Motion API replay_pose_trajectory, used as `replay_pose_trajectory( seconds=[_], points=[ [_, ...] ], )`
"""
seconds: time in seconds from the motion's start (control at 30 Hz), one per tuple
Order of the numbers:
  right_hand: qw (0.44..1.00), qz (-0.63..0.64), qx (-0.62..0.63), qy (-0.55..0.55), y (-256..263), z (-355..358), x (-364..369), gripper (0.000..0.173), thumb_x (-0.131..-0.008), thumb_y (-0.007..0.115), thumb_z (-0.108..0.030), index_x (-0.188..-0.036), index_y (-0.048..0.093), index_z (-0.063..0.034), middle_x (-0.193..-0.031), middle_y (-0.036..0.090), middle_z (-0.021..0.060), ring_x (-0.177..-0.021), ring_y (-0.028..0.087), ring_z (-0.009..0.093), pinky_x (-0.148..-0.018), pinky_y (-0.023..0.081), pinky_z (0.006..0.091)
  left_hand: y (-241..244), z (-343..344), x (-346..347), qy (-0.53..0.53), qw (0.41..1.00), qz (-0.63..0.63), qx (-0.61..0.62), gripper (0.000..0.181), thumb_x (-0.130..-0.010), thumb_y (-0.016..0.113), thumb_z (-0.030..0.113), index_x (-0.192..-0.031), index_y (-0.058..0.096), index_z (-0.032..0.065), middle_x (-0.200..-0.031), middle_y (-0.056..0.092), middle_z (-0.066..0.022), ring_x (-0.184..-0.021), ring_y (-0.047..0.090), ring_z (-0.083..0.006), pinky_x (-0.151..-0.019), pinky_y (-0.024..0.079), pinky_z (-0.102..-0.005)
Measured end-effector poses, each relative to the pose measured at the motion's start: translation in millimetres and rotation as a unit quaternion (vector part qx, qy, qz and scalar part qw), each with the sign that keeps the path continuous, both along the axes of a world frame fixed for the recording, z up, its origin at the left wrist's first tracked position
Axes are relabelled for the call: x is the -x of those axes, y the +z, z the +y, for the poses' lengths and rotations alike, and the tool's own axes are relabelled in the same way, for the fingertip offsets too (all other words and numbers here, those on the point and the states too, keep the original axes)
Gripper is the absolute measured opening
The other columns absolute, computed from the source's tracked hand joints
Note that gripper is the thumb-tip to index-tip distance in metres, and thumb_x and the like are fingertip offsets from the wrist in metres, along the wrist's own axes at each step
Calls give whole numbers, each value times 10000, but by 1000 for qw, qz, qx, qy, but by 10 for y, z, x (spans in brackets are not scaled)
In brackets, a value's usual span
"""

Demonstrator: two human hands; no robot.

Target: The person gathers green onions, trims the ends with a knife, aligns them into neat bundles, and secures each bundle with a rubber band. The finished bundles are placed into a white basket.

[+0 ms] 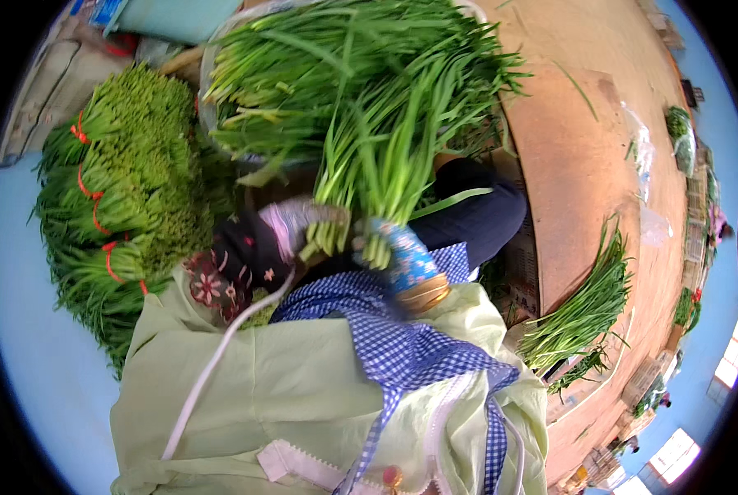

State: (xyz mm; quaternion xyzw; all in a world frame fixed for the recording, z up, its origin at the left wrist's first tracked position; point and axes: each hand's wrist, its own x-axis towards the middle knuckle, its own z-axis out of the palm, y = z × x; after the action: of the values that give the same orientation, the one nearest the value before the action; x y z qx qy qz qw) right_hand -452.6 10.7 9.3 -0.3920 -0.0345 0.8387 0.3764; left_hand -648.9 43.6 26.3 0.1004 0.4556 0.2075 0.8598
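Note:
My left hand, in a greyish glove below a dark floral sleeve, is closed around a bunch of garlic chives. Its pale cut ends stick out below the fingers. Right beside it, my right hand, in a blue flowered covering, grips a second bunch of chives near the stem ends. Leaves of both bunches spread up over a heap of loose chives. That heap fills a large pale tub in front of me. My fingers are partly blurred and hidden by stems.
Chive bundles with red ties are stacked at my left. A brown board lies at my right, with a smaller pile of chives near it. Clear plastic bags, crates and distant people are farther right.

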Motion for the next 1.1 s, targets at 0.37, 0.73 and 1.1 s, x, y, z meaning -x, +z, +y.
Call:
replay_pose_trajectory(
  seconds=[0.37,0.73,1.1],
  points=[
    [981,-152,-91,83,884,45,-934,432,-824,550,-231,-1181,451,-9,-974,591,151,-719,598,204,-584,488,268,-104,569,568,-118,894,371,-221,139,-708,636,26,-839,611,-15,-733,622,-138,-615,607,-229,-596,501,-329],
    [930,-124,-274,-211,2000,-92,-2351,453,-817,538,-244,-1183,423,-2,-888,524,137,-536,487,128,-446,404,234,-812,1216,1583,-280,821,470,-164,330,-749,610,270,-1003,577,62,-958,570,-172,-872,567,-278,-785,454,-358],
    [911,229,-58,-339,-468,98,-2830,342,-836,518,-259,-1106,490,-50,-970,573,155,-694,545,227,-603,470,355,594,821,-518,-72,372,533,-756,507,-735,663,226,-1187,486,79,-1164,523,-129,-1114,470,-310,-940,373,-393]
  ],
)
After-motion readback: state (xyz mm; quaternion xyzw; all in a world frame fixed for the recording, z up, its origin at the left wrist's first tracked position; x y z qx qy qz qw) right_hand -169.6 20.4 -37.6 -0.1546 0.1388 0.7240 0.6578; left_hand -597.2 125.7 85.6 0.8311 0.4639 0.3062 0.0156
